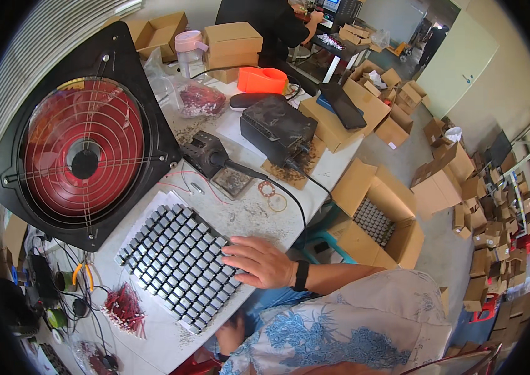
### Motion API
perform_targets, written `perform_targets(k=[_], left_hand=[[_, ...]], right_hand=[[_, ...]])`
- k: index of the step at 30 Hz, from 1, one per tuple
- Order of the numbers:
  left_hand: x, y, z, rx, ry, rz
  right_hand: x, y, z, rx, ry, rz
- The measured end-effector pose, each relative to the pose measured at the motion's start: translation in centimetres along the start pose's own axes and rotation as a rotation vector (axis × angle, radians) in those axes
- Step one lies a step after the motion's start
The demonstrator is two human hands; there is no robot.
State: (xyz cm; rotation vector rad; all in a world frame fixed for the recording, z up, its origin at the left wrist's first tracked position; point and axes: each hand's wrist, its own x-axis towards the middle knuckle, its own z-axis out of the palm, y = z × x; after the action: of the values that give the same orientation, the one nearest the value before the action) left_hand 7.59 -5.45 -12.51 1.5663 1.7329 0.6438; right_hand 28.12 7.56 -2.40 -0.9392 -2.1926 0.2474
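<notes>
My right hand (257, 262), with a dark band at its wrist, lies over the right edge of a block of small grey square parts (180, 265) set in neat rows with dark gaps. Its fingers are stretched out and a little apart, touching the outer parts; nothing is seen held. The block rests on a white sheet on the table. Below the table's near edge, my left hand (232, 334) is low by my lap, in shade, with its fingers mostly hidden. A bundle of thin red wires with pale ends (124, 309) lies left of the block.
A large black fan (83, 164) with a wire guard stands at the left. Behind the parts are a soldering iron holder (205, 153), a black power unit (277, 125) and an orange tape dispenser (262, 80). An open carton (396, 194) with similar parts stands beside the table. Another person works beyond.
</notes>
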Motion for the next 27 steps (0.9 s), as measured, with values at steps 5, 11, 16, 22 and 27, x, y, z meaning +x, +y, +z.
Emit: perform_targets(k=[5, 11, 16, 22, 27], left_hand=[[-0.1, -7.2, 3.5, -0.441, 0.221, -0.040], [0.1, -10.5, 4.9, -0.146, 0.320, 0.376], [-0.2, -7.7, 3.3, -0.341, 0.124, -0.050], [-0.1, -4.4, 1.0, 0.010, 0.059, 0.166], [0.5, -2.8, 0.4, 0.149, 0.119, 0.348]], right_hand=[[-0.1, 0.1, 0.0, 0.013, 0.002, 0.000], [0.0, 0.0, 0.1, 0.020, 0.032, -0.015], [0.0, 0.0, 0.1, 0.018, 0.048, -0.019], [-0.1, 0.2, 0.1, 0.040, 0.044, -0.022], [-0.1, 0.1, 0.2, 0.040, 0.052, -0.025]])
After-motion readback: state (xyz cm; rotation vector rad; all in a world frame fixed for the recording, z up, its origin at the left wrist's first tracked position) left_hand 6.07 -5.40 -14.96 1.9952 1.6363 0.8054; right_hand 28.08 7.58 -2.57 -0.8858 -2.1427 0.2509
